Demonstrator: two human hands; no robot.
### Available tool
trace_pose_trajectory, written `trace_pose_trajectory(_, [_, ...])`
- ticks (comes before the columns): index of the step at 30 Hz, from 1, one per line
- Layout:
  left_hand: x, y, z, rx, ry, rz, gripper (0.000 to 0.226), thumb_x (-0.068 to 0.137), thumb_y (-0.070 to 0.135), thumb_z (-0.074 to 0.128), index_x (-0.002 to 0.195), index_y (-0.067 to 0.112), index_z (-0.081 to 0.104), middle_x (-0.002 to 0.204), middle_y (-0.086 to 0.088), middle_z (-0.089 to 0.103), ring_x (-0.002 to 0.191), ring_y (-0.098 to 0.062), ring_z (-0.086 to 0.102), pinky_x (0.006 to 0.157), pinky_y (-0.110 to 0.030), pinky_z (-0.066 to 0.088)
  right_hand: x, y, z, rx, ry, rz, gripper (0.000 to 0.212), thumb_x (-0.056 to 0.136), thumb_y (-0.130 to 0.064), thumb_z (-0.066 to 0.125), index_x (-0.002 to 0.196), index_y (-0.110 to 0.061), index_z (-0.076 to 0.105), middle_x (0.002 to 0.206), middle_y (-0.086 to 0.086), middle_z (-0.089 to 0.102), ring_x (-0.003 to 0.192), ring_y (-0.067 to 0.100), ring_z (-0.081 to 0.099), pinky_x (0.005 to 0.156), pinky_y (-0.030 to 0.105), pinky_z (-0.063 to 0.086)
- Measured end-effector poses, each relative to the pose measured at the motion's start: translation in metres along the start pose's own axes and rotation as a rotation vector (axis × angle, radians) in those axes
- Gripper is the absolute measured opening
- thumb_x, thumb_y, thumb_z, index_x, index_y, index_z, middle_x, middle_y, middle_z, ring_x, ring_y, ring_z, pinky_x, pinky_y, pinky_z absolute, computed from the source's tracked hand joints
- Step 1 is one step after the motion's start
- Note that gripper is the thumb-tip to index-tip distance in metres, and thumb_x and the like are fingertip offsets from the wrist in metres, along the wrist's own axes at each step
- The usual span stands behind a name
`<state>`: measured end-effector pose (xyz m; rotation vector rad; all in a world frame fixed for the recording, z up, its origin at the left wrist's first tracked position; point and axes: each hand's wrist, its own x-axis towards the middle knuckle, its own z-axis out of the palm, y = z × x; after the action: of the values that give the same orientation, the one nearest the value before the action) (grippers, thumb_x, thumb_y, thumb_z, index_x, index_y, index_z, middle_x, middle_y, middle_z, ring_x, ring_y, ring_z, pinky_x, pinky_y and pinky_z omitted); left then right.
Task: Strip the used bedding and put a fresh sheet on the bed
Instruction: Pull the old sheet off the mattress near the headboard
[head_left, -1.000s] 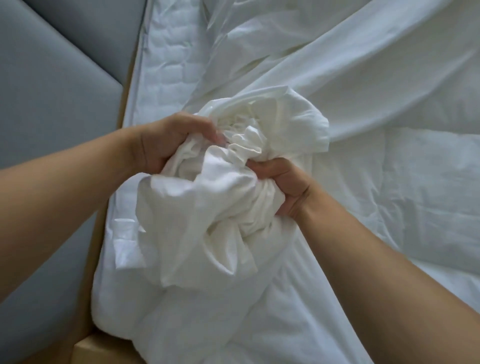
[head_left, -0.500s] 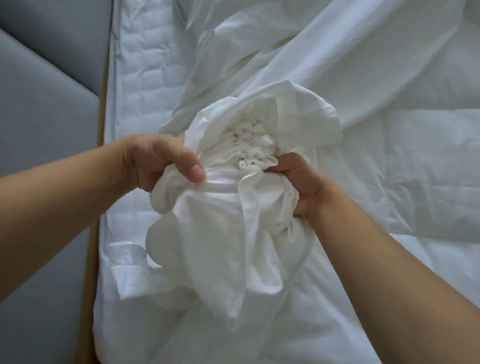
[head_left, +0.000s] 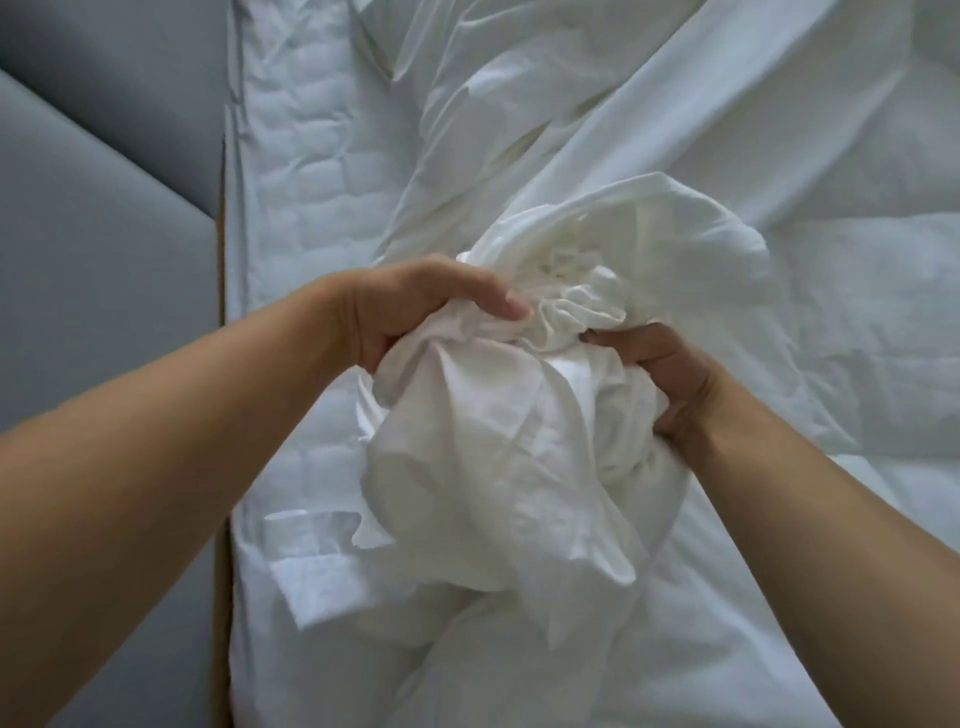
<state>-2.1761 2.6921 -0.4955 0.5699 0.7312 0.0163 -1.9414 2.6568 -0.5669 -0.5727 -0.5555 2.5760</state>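
Fingertips of left hand (head_left: 415, 306) and right hand (head_left: 670, 379) inside bunched sheet (head_left: 509, 452).

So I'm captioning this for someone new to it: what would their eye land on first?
The bunched white sheet at centre, gripped from both sides by the left hand and the right hand. Beyond it, a strip of quilted mattress lies bare beside the grey padded panel on the left.
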Motion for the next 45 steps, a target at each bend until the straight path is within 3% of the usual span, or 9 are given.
trace_pose_trajectory(3, [-0.011,-0.009,0.003,0.088,-0.134,-0.037,0.03,0.068,0.01,0.085,0.098,0.011,0.08,0.093,-0.008,0.078,0.084,-0.02,0.076,0.071,-0.03,0.061,0.01,0.001,0.003,0.137,-0.178,0.106,0.031,0.079,-0.022,0.079,0.106,-0.006,0.078,0.111,0.008,0.075,0.109,0.018,0.069,0.097,0.029,0.051])
trace_pose_trajectory(7, [-0.014,-0.022,0.006,0.073,-0.118,0.02,0.042,0.058,0.009,0.092,0.098,0.011,0.08,0.094,-0.008,0.078,0.088,-0.023,0.076,0.074,-0.034,0.061,0.016,0.003,0.001,0.028,-0.031,0.045,0.039,0.052,-0.028,0.092,0.086,-0.012,0.082,0.09,0.001,0.077,0.089,0.013,0.074,0.081,0.027,0.058])
trace_pose_trajectory(14, [-0.019,-0.023,-0.001,-0.144,-0.307,0.056,0.038,0.079,0.007,0.077,0.117,0.004,0.073,0.109,-0.009,0.076,0.101,-0.022,0.073,0.087,-0.034,0.059,0.014,-0.002,-0.002,0.054,-0.04,0.008,0.039,0.057,-0.026,0.09,0.093,-0.012,0.082,0.098,0.004,0.077,0.095,0.016,0.074,0.083,0.029,0.057])
trace_pose_trajectory(23, [0.004,-0.016,-0.002,0.032,0.319,0.201,0.038,0.071,-0.006,0.055,0.095,0.009,0.08,0.093,-0.014,0.076,0.083,-0.027,0.075,0.067,-0.035,0.061,0.009,-0.013,0.0,0.021,-0.33,0.192,0.042,0.078,-0.014,0.081,0.119,-0.01,0.072,0.112,0.009,0.074,0.103,0.023,0.072,0.085,0.035,0.059])
trace_pose_trajectory(28, [0.001,-0.011,-0.005,0.115,0.304,0.133,0.035,0.067,0.002,0.071,0.099,0.014,0.08,0.099,-0.013,0.076,0.087,-0.027,0.075,0.069,-0.035,0.061,0.003,0.005,0.003,0.082,-0.197,0.09,0.044,0.074,-0.016,0.083,0.117,-0.015,0.074,0.111,0.007,0.075,0.104,0.022,0.072,0.086,0.037,0.058])
trace_pose_trajectory(33, [-0.018,0.003,0.0,0.167,-0.07,-0.113,0.047,0.058,0.021,0.095,0.101,0.013,0.08,0.095,-0.009,0.078,0.087,-0.023,0.076,0.073,-0.034,0.061,0.0,0.001,0.001,0.162,-0.154,0.076,0.034,0.076,-0.024,0.081,0.109,-0.014,0.078,0.109,0.004,0.076,0.105,0.018,0.071,0.09,0.033,0.056])
trace_pose_trajectory(38, [-0.01,-0.014,0.015,-0.062,-0.098,0.041,0.042,0.069,0.007,0.087,0.108,-0.002,0.075,0.1,-0.019,0.076,0.094,-0.031,0.075,0.08,-0.04,0.061,0.011,0.0,0.008,0.225,-0.004,0.078,0.027,0.07,-0.024,0.083,0.093,-0.01,0.081,0.096,0.007,0.077,0.094,0.018,0.074,0.083,0.032,0.058])
trace_pose_trajectory(42, [-0.008,-0.027,0.014,-0.562,-0.293,0.166,0.04,0.092,-0.022,0.041,0.13,-0.031,0.037,0.126,-0.05,0.049,0.119,-0.059,0.054,0.106,-0.061,0.041,0.017,-0.001,0.008,0.204,0.102,0.074,0.026,0.073,-0.023,0.076,0.096,-0.01,0.079,0.1,0.01,0.075,0.097,0.023,0.072,0.085,0.034,0.057])
trace_pose_trajectory(45, [-0.006,-0.026,0.019,-0.246,-0.092,0.135,0.044,0.08,0.007,0.079,0.12,-0.007,0.069,0.111,-0.027,0.071,0.104,-0.036,0.071,0.091,-0.042,0.057,0.019,0.002,0.008,0.168,0.178,0.065,0.023,0.076,-0.02,0.074,0.095,-0.009,0.079,0.102,0.013,0.075,0.097,0.025,0.073,0.083,0.037,0.058])
